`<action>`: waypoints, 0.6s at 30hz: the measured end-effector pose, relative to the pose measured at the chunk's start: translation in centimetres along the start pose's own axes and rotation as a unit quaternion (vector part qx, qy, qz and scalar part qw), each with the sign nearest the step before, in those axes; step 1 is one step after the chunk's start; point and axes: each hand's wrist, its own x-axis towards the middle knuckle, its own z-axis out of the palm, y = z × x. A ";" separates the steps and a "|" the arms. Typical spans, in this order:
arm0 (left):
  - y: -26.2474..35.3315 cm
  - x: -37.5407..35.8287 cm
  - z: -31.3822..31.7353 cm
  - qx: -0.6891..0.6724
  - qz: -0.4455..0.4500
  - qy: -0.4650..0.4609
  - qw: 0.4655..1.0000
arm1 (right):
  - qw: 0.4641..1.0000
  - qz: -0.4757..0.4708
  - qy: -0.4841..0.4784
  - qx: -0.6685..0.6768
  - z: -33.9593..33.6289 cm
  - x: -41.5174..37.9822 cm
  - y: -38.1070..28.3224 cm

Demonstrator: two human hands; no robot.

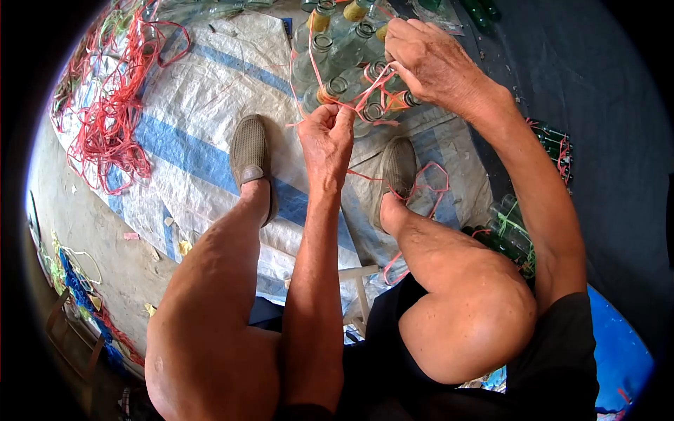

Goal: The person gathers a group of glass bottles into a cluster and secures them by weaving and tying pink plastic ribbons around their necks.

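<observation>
A cluster of clear glass bottles (344,52) stands upright in front of my feet, several with yellow or orange labels at the neck. Pink plastic string (365,98) runs around and between the bottle necks. My left hand (326,144) is closed at the near edge of the cluster, pinching the string between thumb and fingers. Over the right side of the bottles, my right hand (439,67) is closed too, with a strand of the string running taut from its thumb toward the left hand. Its fingertips are partly hidden behind the hand.
A tangled heap of pink string (116,126) lies at the left on a white and blue striped tarp (189,147). Green bottles (509,224) lie bundled by my right knee, more green bottles (554,151) farther right on dark cloth (597,210). My shoes (250,147) flank the work.
</observation>
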 end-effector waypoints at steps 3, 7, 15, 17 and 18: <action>0.1 0.0 0.2 -0.017 -0.002 0.003 1.000 | 1.000 0.003 0.004 -0.005 1.0 0.1 0.7; 0.3 -0.1 0.4 -0.040 -0.001 0.013 0.999 | 0.999 0.003 -0.034 0.031 -0.8 1.2 0.0; 0.0 -0.1 0.6 -0.051 0.000 0.024 0.998 | 0.981 0.136 -0.109 0.081 0.4 2.4 0.3; 0.0 -0.2 0.6 -0.053 -0.002 0.027 0.998 | 0.979 0.146 -0.115 0.084 0.8 2.4 0.5; -0.1 -0.2 0.6 -0.054 -0.002 0.029 0.998 | 0.983 0.132 -0.099 0.084 1.3 2.6 0.7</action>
